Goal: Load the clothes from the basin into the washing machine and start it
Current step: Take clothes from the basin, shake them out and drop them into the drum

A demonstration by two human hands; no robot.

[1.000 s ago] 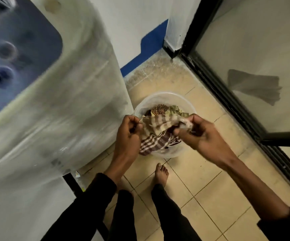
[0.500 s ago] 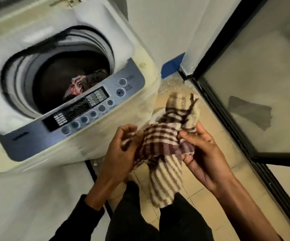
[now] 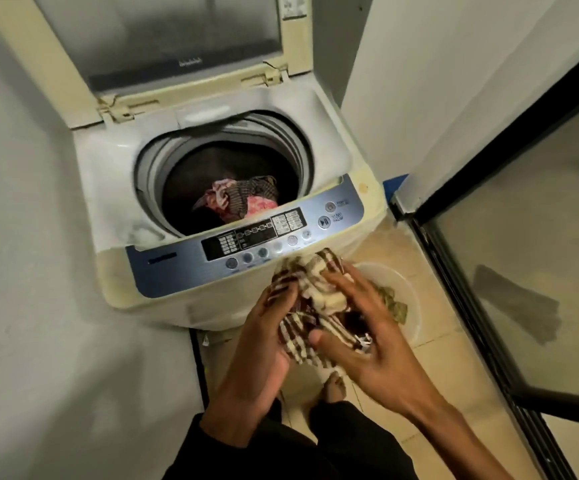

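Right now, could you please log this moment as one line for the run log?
left hand + right hand: hold checked cloth | washer: lid open, clothes inside | basin: clothes left

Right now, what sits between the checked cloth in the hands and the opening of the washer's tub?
The head view shows the washer's blue control panel between the checked cloth and the tub opening.

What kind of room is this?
Likely a home laundry corner: a top-loading washing machine with its lid up, a basin of clothes on a tiled floor, beside a glass door.
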